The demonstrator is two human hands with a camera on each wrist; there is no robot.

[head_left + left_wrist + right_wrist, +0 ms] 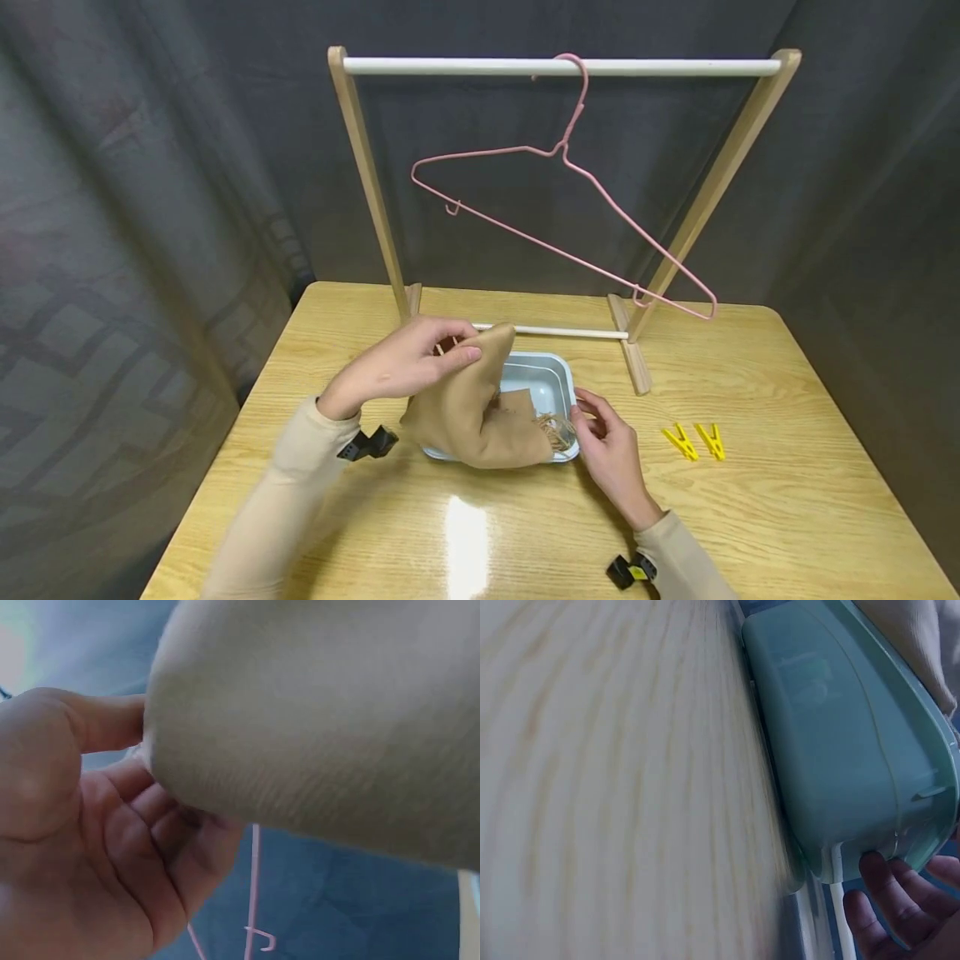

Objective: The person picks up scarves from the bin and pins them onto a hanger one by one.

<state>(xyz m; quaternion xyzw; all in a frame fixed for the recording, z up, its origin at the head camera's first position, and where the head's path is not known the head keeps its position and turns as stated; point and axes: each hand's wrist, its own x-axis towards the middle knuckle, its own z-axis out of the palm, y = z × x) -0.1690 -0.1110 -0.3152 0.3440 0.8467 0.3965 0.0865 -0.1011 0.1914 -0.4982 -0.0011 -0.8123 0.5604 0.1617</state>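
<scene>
My left hand (408, 358) pinches a raised corner of a brown cloth (517, 433) between thumb and fingers. The cloth rises in a peak and drapes over the left and near side of a pale blue plastic basin (551, 367). Close up in the left wrist view, its smooth weave (315, 735) fills the upper right. Tan stringy strands (553, 429) lie by the cloth at the basin's right end. My right hand (611, 450) holds that end at the rim, fingertips (874, 862) against the outer wall in the right wrist view.
Behind the basin stands a wooden rack with a white top bar (465, 66). A pink hanger (517, 237) hangs from it, tilted down to the right. Two yellow clothespins (680, 442) lie on the wooden table (810, 500) right of my right hand. Grey curtains (150, 208) surround the table.
</scene>
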